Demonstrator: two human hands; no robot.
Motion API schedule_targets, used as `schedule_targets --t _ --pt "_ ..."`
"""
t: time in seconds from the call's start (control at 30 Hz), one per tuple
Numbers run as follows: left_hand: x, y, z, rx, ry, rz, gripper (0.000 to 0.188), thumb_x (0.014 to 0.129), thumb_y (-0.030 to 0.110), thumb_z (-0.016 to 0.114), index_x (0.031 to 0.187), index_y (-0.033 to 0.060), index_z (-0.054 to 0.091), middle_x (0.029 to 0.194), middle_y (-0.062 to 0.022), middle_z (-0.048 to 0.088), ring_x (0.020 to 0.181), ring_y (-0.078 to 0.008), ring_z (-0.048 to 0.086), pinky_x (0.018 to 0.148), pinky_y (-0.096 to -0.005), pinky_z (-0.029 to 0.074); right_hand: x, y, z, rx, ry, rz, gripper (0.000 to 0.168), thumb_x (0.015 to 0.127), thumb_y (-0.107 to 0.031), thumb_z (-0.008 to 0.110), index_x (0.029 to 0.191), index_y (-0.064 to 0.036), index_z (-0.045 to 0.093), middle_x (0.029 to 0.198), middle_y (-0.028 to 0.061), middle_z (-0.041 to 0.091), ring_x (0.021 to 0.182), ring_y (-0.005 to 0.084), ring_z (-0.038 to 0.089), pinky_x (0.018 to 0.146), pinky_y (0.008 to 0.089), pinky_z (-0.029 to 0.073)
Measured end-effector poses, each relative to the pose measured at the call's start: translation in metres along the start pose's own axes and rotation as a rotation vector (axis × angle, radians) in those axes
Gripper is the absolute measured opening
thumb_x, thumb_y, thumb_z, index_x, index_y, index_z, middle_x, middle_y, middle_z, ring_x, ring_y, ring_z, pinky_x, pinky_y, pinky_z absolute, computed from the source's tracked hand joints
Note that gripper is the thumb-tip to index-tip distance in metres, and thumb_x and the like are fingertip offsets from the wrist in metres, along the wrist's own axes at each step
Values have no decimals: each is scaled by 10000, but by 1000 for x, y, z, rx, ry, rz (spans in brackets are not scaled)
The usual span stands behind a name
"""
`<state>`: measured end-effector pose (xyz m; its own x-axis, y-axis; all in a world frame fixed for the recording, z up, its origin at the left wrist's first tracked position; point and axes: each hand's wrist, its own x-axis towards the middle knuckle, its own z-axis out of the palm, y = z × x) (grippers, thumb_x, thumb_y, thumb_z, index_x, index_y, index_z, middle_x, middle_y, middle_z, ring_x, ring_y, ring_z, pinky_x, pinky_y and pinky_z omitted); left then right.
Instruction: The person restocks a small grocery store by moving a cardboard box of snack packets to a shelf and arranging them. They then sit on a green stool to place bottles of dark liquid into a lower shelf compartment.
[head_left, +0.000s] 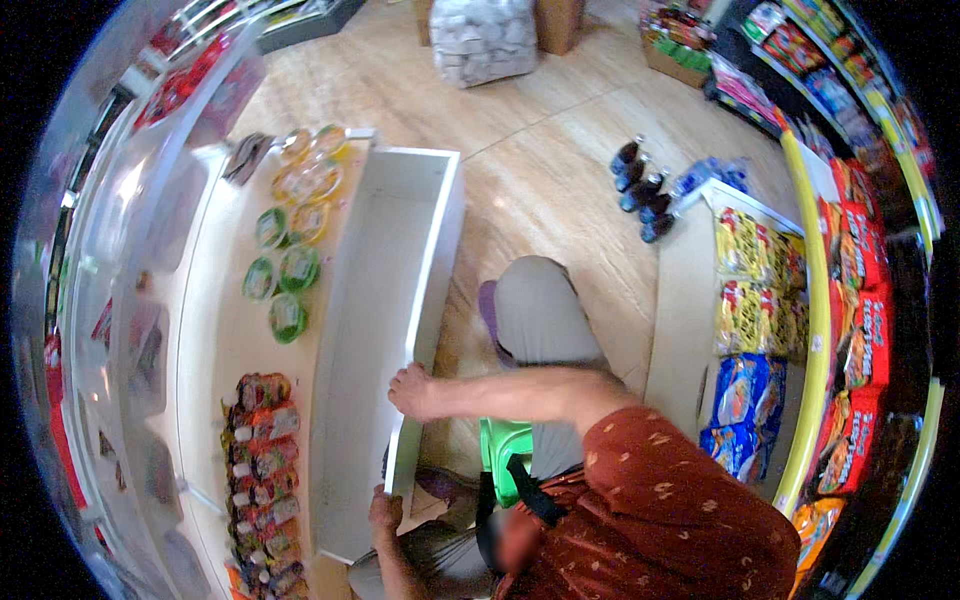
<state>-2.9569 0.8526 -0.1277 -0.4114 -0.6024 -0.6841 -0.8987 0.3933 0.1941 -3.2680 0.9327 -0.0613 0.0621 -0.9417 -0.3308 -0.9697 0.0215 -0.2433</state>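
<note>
A long white drawer (367, 300) stands pulled out from under a pale display shelf, its grey-white inside showing. My right hand (414, 391) closes over the top edge of the drawer's front panel, around its middle. Nearer the bottom of the view, my left hand (385, 511) grips the same panel close to its lower end; its fingers are partly hidden. On the shelf beside the drawer sit round plastic tubs with green lids (289, 316) and others with yellow-orange lids (307, 180). Several small bottles with red-orange labels (266, 457) stand in rows further down the shelf.
A bent leg in grey trousers (544, 315) and a green plastic stool (506, 457) are close to the drawer. Dark bottles (641, 187) stand on the floor, beside a low unit holding yellow packets (750, 244) and blue packets (742, 397). A bulky white bag (484, 37) lies beyond.
</note>
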Motion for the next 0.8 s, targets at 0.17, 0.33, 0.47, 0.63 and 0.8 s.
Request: schedule_targets --t 0.17,0.33,0.47,0.63,0.8 --pt "21 51 -18 180 203 266 610 756 206 598 1244 11 290 1142 -255 449 1038 -387 454 846 -437 379 -110 115 -108 65 315 329 106 610 -121 584 676 -44 615 700 123 588 743 264 578 622 406 458" --pt "68 175 -39 -158 323 586 625 795 207 566 1280 -2 232 1172 -262 424 1068 -385 434 877 -402 368 -246 256 -57 261 577 1098 148 660 -115 515 682 -9 616 716 191 605 671 336 602 570 424 476" --pt "115 254 -38 77 256 402 532 780 177 575 1229 40 325 1025 -234 530 906 -370 534 771 -399 424 -318 325 50 331 377 1483 192 722 -114 488 823 31 563 898 233 576 876 343 556 761 421 438" --pt "159 278 -27 -177 443 572 413 774 168 579 1125 26 416 834 -206 578 739 -356 564 658 -401 450 -376 395 129 552 635 1839 472 753 -138 478 1158 56 333 1032 296 467 978 375 489 837 463 385" --pt "172 280 -15 -141 588 604 357 765 173 600 1043 -8 467 774 -205 572 677 -329 557 619 -406 441 -401 434 164 349 468 1692 503 754 -189 514 1187 4 348 1002 257 481 996 386 463 831 462 388"
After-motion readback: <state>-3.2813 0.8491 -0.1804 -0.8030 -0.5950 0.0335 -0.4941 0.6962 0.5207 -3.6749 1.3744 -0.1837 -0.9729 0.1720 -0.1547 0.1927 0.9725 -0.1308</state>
